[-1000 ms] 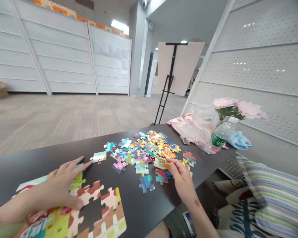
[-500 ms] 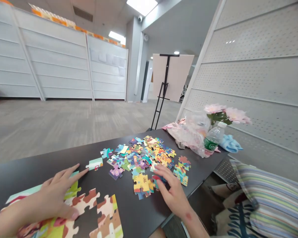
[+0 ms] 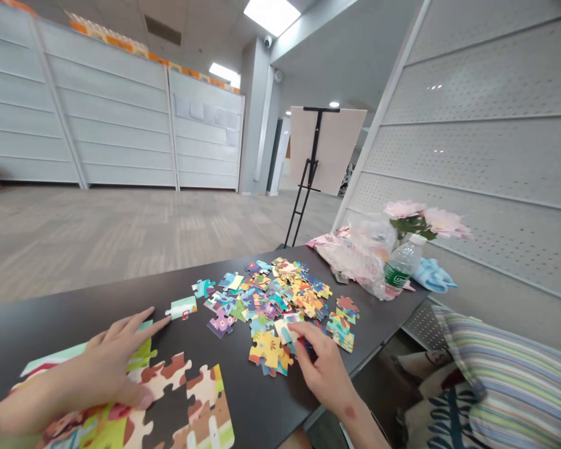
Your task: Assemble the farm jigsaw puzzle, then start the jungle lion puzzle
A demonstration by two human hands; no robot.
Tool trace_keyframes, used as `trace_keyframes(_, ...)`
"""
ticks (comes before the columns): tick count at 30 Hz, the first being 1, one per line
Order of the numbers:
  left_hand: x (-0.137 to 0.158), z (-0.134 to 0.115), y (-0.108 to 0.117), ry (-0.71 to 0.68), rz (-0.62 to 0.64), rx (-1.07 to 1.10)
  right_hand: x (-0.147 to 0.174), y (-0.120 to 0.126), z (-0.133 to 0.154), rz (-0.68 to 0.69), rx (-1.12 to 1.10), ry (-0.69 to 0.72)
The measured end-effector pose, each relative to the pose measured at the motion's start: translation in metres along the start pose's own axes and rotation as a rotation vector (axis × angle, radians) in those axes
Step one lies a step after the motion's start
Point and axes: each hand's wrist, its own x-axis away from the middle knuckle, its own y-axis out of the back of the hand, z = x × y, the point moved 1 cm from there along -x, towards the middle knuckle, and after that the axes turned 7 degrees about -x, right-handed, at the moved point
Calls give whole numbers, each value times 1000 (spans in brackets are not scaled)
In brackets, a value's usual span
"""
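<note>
My left hand (image 3: 105, 362) lies with spread fingers over a partly joined jigsaw puzzle (image 3: 103, 430) at the lower left, its thumb on a brown and cream part. Between this part and a joined brown-and-green section (image 3: 210, 405) a dark gap shows. Near its fingertips sits a loose pale puzzle piece (image 3: 183, 307) with a small red picture. My right hand (image 3: 325, 368) pinches a whitish puzzle piece (image 3: 286, 332) at the front edge of a heap of loose puzzle pieces (image 3: 271, 299). Yellow puzzle pieces (image 3: 266, 350) lie just left of these fingers.
On the dark table (image 3: 121, 293), a clear bottle (image 3: 402, 265) with a green label, crumpled plastic wrap (image 3: 362, 252) and a blue cloth (image 3: 434, 274) stand or lie at the right end. Pink flowers (image 3: 430, 218) rise behind. A striped cushion (image 3: 518, 374) is beyond the right edge.
My right hand has drawn slightly back toward me, and the whitish piece now shows in its fingers, lifted or slid from the heap. My left hand stays spread on the puzzle.
</note>
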Motion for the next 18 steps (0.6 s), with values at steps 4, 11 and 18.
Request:
trace_keyframes(4,-1,1,2,-3,30,8,-2,-7,-2,19,41,32)
trace_keyframes(11,6,-11,14,29,59,-6,-23,10,-28,68,116,-6)
trace_keyframes(18,13,-25,33,33,99,40,-73,38,-28,417,234,-54)
